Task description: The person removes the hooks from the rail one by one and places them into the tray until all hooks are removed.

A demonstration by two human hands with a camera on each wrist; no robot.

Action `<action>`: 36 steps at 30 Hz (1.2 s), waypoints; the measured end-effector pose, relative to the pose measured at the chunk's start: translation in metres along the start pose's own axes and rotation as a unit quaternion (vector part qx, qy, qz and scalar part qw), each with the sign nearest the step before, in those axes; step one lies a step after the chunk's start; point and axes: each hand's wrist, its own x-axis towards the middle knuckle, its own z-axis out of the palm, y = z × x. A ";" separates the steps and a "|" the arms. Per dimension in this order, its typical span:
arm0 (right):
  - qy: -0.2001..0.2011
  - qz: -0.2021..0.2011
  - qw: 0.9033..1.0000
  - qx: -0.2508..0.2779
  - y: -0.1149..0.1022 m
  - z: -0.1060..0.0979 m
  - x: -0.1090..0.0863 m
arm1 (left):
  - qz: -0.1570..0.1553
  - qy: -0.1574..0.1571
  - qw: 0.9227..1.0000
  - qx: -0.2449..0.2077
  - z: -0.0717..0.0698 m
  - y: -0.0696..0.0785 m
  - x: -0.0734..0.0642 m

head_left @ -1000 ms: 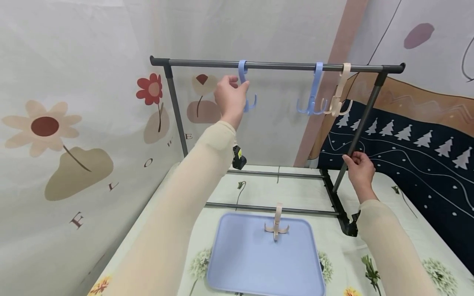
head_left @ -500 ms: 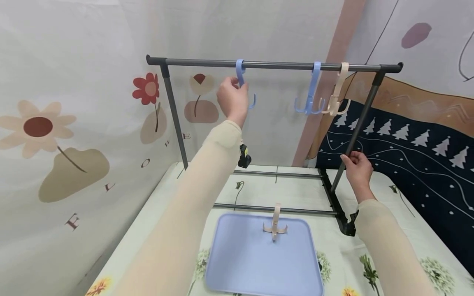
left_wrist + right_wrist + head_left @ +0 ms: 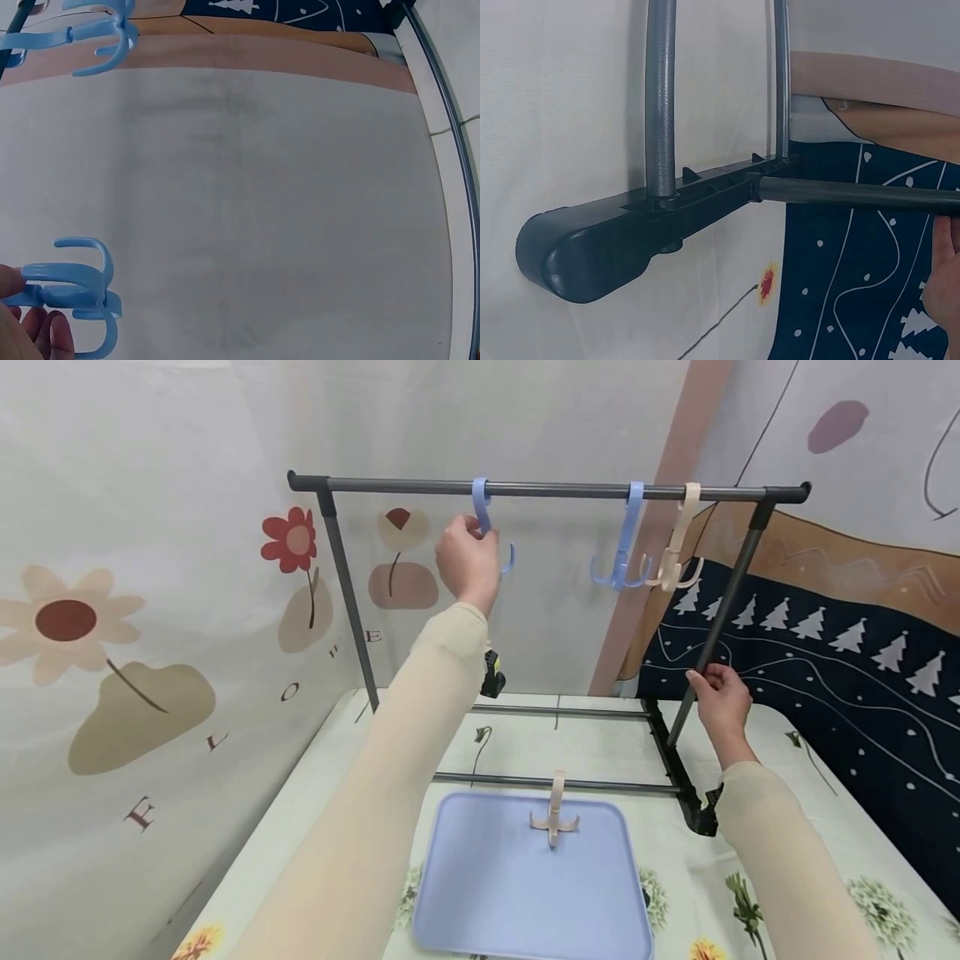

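A blue four-pronged hook point(image 3: 481, 503) hangs from the top rail point(image 3: 555, 490) of a dark metal rack, left of the rail's middle. My left hand point(image 3: 468, 562) pinches its stem below the rail and hides much of its lower part in the head view. In the left wrist view, the thumb and fingers lie on either side of the blue hook point(image 3: 75, 289), its prongs sticking out past them. My right hand point(image 3: 723, 703) grips the rack's slanted right post point(image 3: 731, 585) low down; in the right wrist view only part of this hand point(image 3: 945, 277) shows.
Another blue hook point(image 3: 627, 535) and a beige hook point(image 3: 677, 539) hang close together near the rail's right end. A blue tray point(image 3: 525, 893) lies on the table before the rack, with a beige hook point(image 3: 555, 814) at its far edge. The rack's black foot point(image 3: 615, 247) stands on the table.
My left hand has come in closer over the hanging blue hook, and its fingers now pinch the stem. The right hand stays on the post. The head view has shifted slightly.
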 end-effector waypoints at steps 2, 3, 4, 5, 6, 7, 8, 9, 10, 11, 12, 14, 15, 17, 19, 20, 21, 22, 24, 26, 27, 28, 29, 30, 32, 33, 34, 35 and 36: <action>-0.001 0.001 1.000 0.001 -0.001 0.000 0.000 | 0.001 0.000 1.000 0.003 -0.001 0.000 0.000; -0.001 0.001 1.000 0.000 -0.001 0.001 0.000 | 0.000 -0.001 1.000 0.007 -0.002 0.000 0.001; -0.002 0.001 1.000 0.001 -0.002 0.001 0.000 | 0.001 -0.001 1.000 0.010 -0.003 0.000 0.001; -0.002 0.001 1.000 0.002 -0.002 0.001 -0.001 | -0.001 -0.002 1.000 0.013 -0.004 0.000 0.002; -0.003 0.001 1.000 0.004 -0.003 0.002 -0.001 | -0.003 -0.004 1.000 0.016 -0.006 0.001 0.003; -0.004 0.001 1.000 0.005 -0.004 0.002 -0.001 | -0.002 -0.005 1.000 0.022 -0.007 0.003 0.005; -0.005 0.002 1.000 0.007 -0.005 0.003 -0.001 | -0.003 -0.007 1.000 0.026 -0.009 0.005 0.006; -0.006 0.002 1.000 0.009 -0.006 0.003 -0.002 | -0.003 -0.009 1.000 0.028 -0.011 0.007 0.008; -0.007 0.003 1.000 0.011 -0.006 0.003 -0.002 | -0.003 -0.010 0.999 0.032 -0.013 0.010 0.010; -0.008 0.003 1.000 0.011 -0.007 0.003 -0.002 | -0.001 -0.010 0.999 0.040 -0.015 0.013 0.012; -0.008 0.003 1.000 0.012 -0.008 0.003 -0.003 | 0.003 -0.008 0.999 0.045 -0.017 0.016 0.014; -0.008 0.002 1.000 0.012 -0.009 0.003 -0.003 | 0.006 -0.006 0.999 0.050 -0.020 0.022 0.016; -0.008 0.001 1.000 0.011 -0.010 0.003 -0.003 | 0.008 -0.005 0.999 0.049 -0.021 0.024 0.017; -0.008 0.000 1.000 0.010 -0.010 0.003 -0.003 | 0.013 0.001 0.999 0.050 -0.023 0.026 0.018; -0.009 -0.002 1.000 0.009 -0.010 0.003 -0.002 | 0.018 0.004 0.999 0.043 -0.024 0.025 0.017; -0.010 -0.003 1.000 0.008 -0.010 0.003 -0.002 | 0.023 0.005 0.999 0.040 -0.024 0.024 0.016; -0.011 -0.003 1.000 0.007 -0.010 0.003 -0.002 | 0.026 0.003 0.999 0.036 -0.025 0.022 0.014; -0.011 -0.003 1.000 0.006 -0.010 0.003 -0.001 | 0.031 0.001 0.999 0.034 -0.025 0.021 0.013; -0.012 -0.003 1.000 0.004 -0.009 0.002 -0.001 | 0.038 -0.008 0.999 0.029 -0.026 0.017 0.010; -0.011 0.000 1.000 0.002 -0.008 0.001 -0.001 | 0.040 -0.021 0.999 0.019 -0.028 0.014 0.006; -0.012 0.000 1.000 0.001 -0.007 0.000 -0.001 | 0.040 -0.027 0.999 0.013 -0.028 0.012 0.003; -0.013 0.001 1.000 0.000 -0.007 0.000 -0.001 | 0.037 -0.033 0.999 0.007 -0.029 0.009 0.001; -0.014 0.001 1.000 -0.001 -0.007 -0.001 -0.001 | 0.037 -0.038 0.999 0.002 -0.030 0.007 -0.001; -0.014 0.001 1.000 -0.001 -0.006 -0.001 -0.002 | 0.036 -0.042 0.998 -0.003 -0.031 0.004 -0.003; -0.015 0.001 1.000 -0.003 -0.006 -0.002 -0.002 | 0.034 -0.052 0.998 -0.013 -0.033 -0.001 -0.007; -0.014 0.000 1.000 -0.004 -0.005 -0.002 -0.002 | 0.032 -0.057 0.998 -0.015 -0.034 -0.005 -0.009; -0.014 0.000 1.000 -0.005 -0.005 -0.003 -0.003 | 0.031 -0.062 0.998 -0.014 -0.035 -0.008 -0.011; -0.013 0.000 1.000 -0.006 -0.005 -0.003 -0.003 | 0.033 -0.065 0.997 -0.010 -0.036 -0.011 -0.013; -0.012 0.000 1.000 -0.006 -0.004 -0.003 -0.003 | 0.030 -0.072 0.997 -0.007 -0.038 -0.014 -0.015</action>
